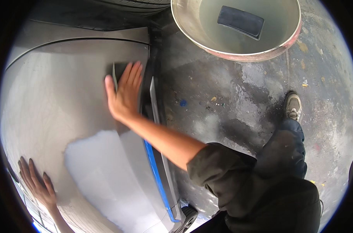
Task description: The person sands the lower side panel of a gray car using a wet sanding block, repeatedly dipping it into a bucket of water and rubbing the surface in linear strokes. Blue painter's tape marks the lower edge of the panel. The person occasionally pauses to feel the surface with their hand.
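My right hand [124, 95] lies on the grey car body panel [83, 85], close to its dark-trimmed edge. Under its fingers and thumb it presses a dark, thin sheet of what looks like sandpaper [115, 76]; one edge of the sheet stands up between thumb and fingers, and the rest is mostly covered. My left hand [38, 184] rests flat against the panel at the lower left, fingers spread, with nothing visible in it. Between the two hands and nearer to me, a smooth pale grey patch [106, 167] covers part of the panel.
Blue tape [155, 171] runs along the panel's lower edge. At the top right stands a round bucket [184, 23] of cloudy water with a dark rectangular block [241, 22] in it. A tyre [137, 6] is at the top. My shoe [293, 106] is on the stained floor [238, 105].
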### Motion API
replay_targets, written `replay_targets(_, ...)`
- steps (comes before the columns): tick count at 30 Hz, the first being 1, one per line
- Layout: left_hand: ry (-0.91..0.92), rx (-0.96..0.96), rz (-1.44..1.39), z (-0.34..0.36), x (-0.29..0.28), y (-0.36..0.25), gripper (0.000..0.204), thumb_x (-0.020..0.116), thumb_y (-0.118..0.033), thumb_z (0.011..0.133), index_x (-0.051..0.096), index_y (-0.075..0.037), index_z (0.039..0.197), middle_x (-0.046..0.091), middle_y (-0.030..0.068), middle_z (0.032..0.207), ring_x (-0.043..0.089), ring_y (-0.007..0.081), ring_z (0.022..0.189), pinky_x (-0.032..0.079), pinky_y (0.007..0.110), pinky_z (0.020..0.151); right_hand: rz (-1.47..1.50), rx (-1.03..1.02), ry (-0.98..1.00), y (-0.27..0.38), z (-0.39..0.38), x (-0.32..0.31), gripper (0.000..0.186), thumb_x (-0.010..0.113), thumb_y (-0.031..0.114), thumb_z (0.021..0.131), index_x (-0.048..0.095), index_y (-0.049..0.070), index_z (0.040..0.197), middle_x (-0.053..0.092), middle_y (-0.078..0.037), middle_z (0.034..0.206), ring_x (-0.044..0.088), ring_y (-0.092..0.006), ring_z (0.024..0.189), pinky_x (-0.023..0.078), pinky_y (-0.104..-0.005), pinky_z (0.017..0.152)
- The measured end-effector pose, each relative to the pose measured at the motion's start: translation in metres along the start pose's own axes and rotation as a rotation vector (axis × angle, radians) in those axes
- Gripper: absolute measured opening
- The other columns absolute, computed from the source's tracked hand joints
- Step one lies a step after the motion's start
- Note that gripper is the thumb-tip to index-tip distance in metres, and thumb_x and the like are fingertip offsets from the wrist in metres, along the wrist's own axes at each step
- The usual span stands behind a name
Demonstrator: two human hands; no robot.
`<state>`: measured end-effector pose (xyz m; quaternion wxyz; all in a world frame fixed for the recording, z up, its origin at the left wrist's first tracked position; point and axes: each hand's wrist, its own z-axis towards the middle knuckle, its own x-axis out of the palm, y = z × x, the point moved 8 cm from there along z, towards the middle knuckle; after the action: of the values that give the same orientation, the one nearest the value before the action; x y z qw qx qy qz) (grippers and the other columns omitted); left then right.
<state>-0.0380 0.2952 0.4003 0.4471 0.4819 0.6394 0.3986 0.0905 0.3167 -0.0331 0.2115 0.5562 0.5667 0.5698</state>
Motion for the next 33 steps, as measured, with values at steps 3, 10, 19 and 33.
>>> replay_targets(3, -0.007, -0.025, 0.003, -0.002, 0.005, 0.004, 0.058, 0.039, -0.049, 0.108, 0.047, -0.019, 0.157, 0.043, 0.0124, 0.164, 0.037, 0.0376, 0.153, 0.032, 0.060, 0.124, -0.004, -0.026, 0.133, 0.002, -0.094, 0.020, 0.099, 0.031, 0.061, 0.108, 0.001, -0.019, 0.158, -0.008, -0.042, 0.166, -0.012, -0.0541, 0.156, -0.003, -0.0617, 0.126)
replay_targets(10, -0.012, -0.012, -0.008, 0.006, 0.000, -0.002, 0.056, 0.040, -0.045, 0.109, 0.047, -0.018, 0.157, 0.043, 0.0123, 0.164, 0.037, 0.0381, 0.153, 0.032, 0.061, 0.124, -0.033, 0.111, -0.014, -0.006, 0.006, 0.008, 0.100, 0.030, 0.062, 0.108, 0.002, -0.021, 0.157, -0.006, -0.043, 0.166, -0.011, -0.0523, 0.157, -0.003, -0.0592, 0.127)
replay_targets(19, -0.012, -0.012, -0.008, 0.001, 0.003, 0.003, 0.056, 0.039, -0.045, 0.109, 0.048, -0.019, 0.157, 0.043, 0.0129, 0.164, 0.038, 0.0383, 0.152, 0.032, 0.060, 0.124, -0.043, -0.059, 0.148, -0.004, -0.091, 0.021, 0.097, 0.029, 0.059, 0.109, -0.002, -0.019, 0.158, -0.009, -0.042, 0.166, -0.012, -0.0534, 0.156, -0.003, -0.0612, 0.127)
replay_targets(33, -0.013, -0.015, 0.016, -0.002, 0.009, 0.006, 0.056, 0.039, -0.046, 0.108, 0.049, -0.020, 0.156, 0.044, 0.0103, 0.164, 0.038, 0.0361, 0.153, 0.030, 0.061, 0.125, -0.050, 0.014, 0.140, -0.023, -0.070, 0.014, 0.098, 0.030, 0.060, 0.109, 0.001, -0.019, 0.158, -0.010, -0.041, 0.166, -0.012, -0.0526, 0.157, 0.002, -0.0598, 0.127)
